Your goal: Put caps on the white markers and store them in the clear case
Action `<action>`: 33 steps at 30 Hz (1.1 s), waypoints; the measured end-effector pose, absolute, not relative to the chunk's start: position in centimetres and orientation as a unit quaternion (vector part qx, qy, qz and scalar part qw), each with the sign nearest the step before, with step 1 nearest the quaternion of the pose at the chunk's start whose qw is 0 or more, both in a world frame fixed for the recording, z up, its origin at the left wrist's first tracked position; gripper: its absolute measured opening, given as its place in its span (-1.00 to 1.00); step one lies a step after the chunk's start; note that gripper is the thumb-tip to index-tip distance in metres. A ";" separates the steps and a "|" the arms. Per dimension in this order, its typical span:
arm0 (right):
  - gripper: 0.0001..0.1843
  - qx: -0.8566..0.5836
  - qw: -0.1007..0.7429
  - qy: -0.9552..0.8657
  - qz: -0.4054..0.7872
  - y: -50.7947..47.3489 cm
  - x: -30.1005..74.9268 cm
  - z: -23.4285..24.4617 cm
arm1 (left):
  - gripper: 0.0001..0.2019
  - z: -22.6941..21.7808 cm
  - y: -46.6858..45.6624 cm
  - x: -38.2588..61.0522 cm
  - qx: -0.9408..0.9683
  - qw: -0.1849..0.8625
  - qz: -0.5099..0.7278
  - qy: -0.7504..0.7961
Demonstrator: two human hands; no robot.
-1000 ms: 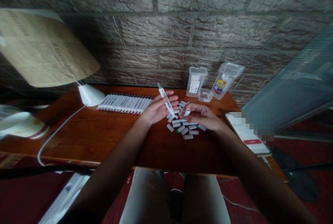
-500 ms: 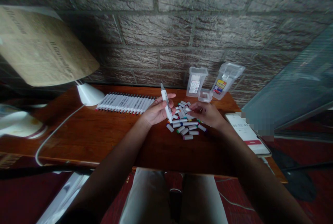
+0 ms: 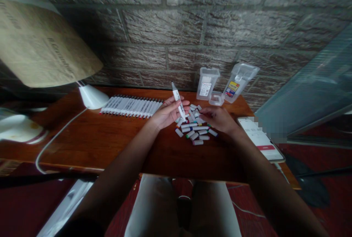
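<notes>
Far left, a lamp with a brown printed paper shade [image 3: 52, 46] is parked on the brown wooden bench [image 3: 123, 139], well out of the way. Next, white markers [image 3: 132, 106] are lined up, partly hidden by the left hand [image 3: 166, 114]. In it a slim white marker with a grey tapered end [image 3: 177, 94] is held tilted, just above the loose white caps with coloured ends [image 3: 202, 128]. Should be light, stiff, kinda slick; best gripped mid-barrel, tips untouched. Those caps could easily be knocked around. The right hand [image 3: 220, 119] is narrowed at the pile; whether a cap is pinched can't be told. Clear plastic boxes [image 3: 206, 86] are stood behind, and a lit phone [image 3: 257, 134] is left beside that wrist.
</notes>
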State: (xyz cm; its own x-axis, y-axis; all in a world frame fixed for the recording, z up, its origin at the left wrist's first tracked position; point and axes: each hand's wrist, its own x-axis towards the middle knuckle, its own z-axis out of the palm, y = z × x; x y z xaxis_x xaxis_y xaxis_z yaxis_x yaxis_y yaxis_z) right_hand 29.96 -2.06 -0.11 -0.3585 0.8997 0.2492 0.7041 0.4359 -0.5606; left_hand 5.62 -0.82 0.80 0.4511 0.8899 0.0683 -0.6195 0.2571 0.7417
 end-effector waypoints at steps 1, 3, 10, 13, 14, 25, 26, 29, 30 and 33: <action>-0.81 -0.504 0.269 -0.801 0.179 -2.1 29.9 -0.1 | -0.91 0.8 -0.8 5.6 0.360 0.768 0.494 0.194; -0.81 -0.517 0.265 -0.796 0.173 -2.1 30.0 0.0 | -0.91 0.9 -0.8 5.6 0.354 0.761 0.501 0.209; -0.77 -0.552 0.262 -0.776 0.157 -1.8 30.2 -0.5 | -0.88 1.4 -0.8 5.7 0.352 0.751 0.517 0.213; -0.80 -0.539 0.265 -0.782 0.167 -1.8 30.3 -0.5 | -0.88 1.3 -0.8 5.8 0.354 0.750 0.515 0.217; -0.81 -0.539 0.269 -0.781 0.165 -1.8 30.3 -0.4 | -0.88 1.2 -0.8 5.8 0.357 0.749 0.514 0.218; -0.70 -0.381 0.414 -0.648 0.513 -4.1 27.0 1.5 | -0.73 0.7 -0.9 6.0 0.431 0.726 0.493 0.209; -0.71 -0.366 0.416 -0.630 0.543 -4.3 26.6 1.6 | -0.71 0.7 -1.0 6.1 0.444 0.723 0.485 0.212; -0.66 -0.336 0.427 -0.587 0.601 -4.7 25.8 1.5 | -0.63 0.8 -1.4 6.5 0.467 0.718 0.463 0.228; -0.64 -0.332 0.429 -0.575 0.612 -4.7 25.6 1.5 | -0.61 0.8 -1.5 6.6 0.470 0.716 0.459 0.236; -0.62 -0.331 0.425 -0.561 0.629 -4.7 25.6 1.3 | -0.58 0.6 -1.6 7.0 0.490 0.693 0.460 0.263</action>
